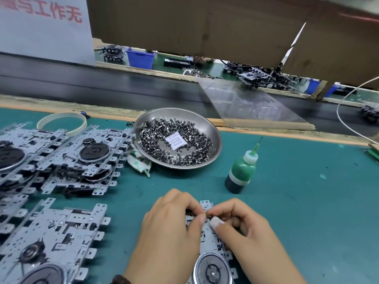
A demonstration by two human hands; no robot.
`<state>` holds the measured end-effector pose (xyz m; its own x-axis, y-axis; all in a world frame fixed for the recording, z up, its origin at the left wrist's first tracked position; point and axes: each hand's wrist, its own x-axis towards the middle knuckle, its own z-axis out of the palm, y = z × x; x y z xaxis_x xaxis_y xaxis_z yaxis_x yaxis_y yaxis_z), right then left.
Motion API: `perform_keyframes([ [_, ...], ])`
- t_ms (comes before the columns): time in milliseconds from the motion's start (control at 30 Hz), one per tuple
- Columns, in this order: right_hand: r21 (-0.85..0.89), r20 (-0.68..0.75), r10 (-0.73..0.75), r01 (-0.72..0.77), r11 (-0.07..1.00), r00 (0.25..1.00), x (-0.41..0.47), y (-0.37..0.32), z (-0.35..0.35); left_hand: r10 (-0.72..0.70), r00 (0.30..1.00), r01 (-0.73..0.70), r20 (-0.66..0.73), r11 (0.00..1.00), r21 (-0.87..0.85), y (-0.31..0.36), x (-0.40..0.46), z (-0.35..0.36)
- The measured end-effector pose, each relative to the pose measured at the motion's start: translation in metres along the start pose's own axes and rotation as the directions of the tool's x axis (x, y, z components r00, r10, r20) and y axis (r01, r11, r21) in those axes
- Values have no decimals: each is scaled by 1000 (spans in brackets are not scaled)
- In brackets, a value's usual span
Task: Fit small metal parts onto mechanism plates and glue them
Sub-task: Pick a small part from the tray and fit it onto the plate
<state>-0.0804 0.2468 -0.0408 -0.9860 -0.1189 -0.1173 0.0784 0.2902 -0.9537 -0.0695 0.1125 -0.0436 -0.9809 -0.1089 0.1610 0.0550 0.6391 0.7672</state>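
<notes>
Both hands curled over one mechanism plate (207, 238) lying flat on the green surface (297, 212). Left hand (172, 224) pins the plate's top edge; right hand (240, 224) pinches a small dark metal part (209, 213) at that edge, likely seating it. Stamped, perforated steel with a round flywheel at the near end. Parts heaped in a shiny steel dish (215, 138); green needle-tip glue bottle (241, 171) upright just beside, within reach. Plate stacks (61, 160) left.
</notes>
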Motion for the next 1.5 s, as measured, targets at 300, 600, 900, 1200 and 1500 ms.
perform_keyframes([
  [300,24,-34,15,-14,1000,999,-1,-1,5,91,996,-90,-8,990,113,4,-9,2],
  [600,97,-84,86,-77,992,993,1,-4,10,367,928,-353,-65,921,162,-5,-9,8],
  [900,126,-35,98,-92,988,995,-2,-5,7,435,900,-428,15,880,207,-9,-13,-1],
  [1200,44,-415,-43,67,997,909,18,11,-31,348,938,-347,10,935,75,-11,-12,3],
  [1500,-257,-146,-226,184,949,963,59,12,-39,187,982,-187,-9,982,-22,-13,-10,-3],
])
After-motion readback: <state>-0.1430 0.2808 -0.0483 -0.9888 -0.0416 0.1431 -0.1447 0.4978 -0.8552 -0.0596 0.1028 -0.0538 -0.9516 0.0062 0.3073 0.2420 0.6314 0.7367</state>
